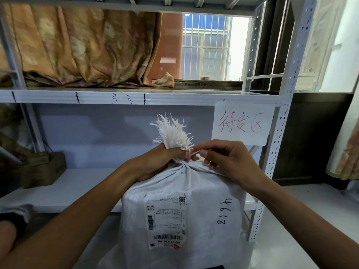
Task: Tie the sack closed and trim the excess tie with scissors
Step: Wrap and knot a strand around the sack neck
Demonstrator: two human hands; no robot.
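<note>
Both hands worked at the gathered neck of a white woven plastic sack [204, 191], tie in the right-hand pinch.

The sack stood upright at 6 o'clock in the view, against a white metal shelving rack [174, 98], its frayed white tuft [172, 131] sticking up above the neck. The left hand [155, 164], at 9 o'clock of the neck, was curled tight round the bunched fabric just under the tuft. The right hand [227, 162], at 3 o'clock, pinched a thin white tie strip [196, 152] between thumb and forefinger, other fingers loosely bent against the sack's shoulder. A white printed shipping label [166, 220] with barcodes was on the sack's front, with black handwritten digits [223, 212] at its 3 o'clock. A white paper sign with red characters [242, 123] hung at 1 o'clock of the neck. Orange patterned cloth [77, 49] filled the upper shelf at 11 o'clock.
</note>
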